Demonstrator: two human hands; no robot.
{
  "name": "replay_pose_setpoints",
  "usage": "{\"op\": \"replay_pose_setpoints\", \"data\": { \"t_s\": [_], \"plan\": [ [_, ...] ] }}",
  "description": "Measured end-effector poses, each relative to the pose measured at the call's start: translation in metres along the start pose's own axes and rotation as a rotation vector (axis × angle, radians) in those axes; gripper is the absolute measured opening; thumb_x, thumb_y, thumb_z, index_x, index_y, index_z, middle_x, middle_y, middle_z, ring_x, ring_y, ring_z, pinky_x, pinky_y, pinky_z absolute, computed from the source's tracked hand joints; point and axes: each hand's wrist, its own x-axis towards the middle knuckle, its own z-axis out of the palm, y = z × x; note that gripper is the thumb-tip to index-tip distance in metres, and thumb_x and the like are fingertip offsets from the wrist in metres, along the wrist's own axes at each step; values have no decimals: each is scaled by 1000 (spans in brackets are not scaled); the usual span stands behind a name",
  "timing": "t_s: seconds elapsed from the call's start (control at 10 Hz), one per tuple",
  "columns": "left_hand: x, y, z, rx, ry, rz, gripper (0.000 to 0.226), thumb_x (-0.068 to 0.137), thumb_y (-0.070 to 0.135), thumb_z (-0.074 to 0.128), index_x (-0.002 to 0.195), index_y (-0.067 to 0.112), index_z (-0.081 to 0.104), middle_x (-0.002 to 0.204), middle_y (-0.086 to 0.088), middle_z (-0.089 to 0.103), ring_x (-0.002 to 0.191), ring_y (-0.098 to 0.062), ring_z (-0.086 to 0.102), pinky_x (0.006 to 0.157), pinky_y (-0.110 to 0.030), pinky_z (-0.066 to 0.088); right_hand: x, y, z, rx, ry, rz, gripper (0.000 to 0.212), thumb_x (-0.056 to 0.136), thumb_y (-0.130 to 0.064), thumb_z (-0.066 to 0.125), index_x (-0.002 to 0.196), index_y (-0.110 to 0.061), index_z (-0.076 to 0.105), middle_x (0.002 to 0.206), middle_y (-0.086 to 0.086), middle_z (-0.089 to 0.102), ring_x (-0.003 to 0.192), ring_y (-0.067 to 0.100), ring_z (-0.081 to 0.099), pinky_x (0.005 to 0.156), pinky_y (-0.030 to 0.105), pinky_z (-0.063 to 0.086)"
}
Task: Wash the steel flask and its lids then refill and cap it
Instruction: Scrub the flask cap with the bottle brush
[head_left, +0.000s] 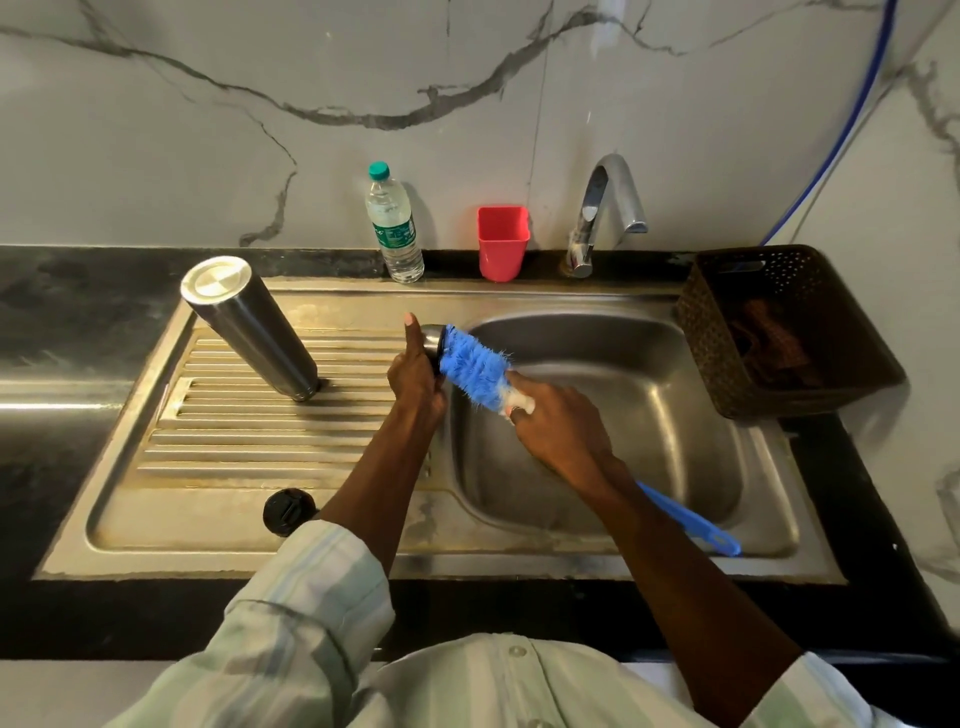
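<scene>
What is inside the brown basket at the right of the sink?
Inside the brown basket lies something reddish-brown, perhaps cloth; it is too dark to tell for sure. The perforated walls and shadow hide the rest of the bottom.

brushed steel flask (249, 322); ribbed steel sink (270, 426); blue plastic bristle brush (475, 371); veined glossy wall (208, 130).

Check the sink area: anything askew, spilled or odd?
Nothing spilled or damaged. The tall steel flask stands mouth-down on the ribbed drainboard, plausibly draining. The round black inner lid lies loose near the steel sink's front edge, where it might get knocked off.
</scene>
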Motion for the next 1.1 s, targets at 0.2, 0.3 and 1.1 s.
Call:
{"op": "replay_pose_setpoints", "data": {
  "t_s": [0.2,0.3,1.1],
  "plan": [
    [-14,7,10,96,-293,-112,53,85,36,77,117,-3,61,110,-23,71,92,-32,73,79,-43,60,8,-10,0,-42,37,18,54,90,-29,54,143,-37,45,120,9,67,105,35,62,86,42,51],
    [-18,9,8,134,-380,-106,49,86,33,76,118,-1,59,107,-23,67,90,-29,71,79,-39,59,14,-11,8,313,-18,168,35,89,-28,58,123,-27,63,101,9,71,84,32,66,67,38,55],
    [-6,26,24,521,-287,3,57,80,40,80,117,1,63,108,-16,73,93,-26,73,79,-39,61,22,-15,38,15,122,106,55,93,-25,58,145,-30,42,98,5,63,84,26,61,71,39,53]
  ]
}}
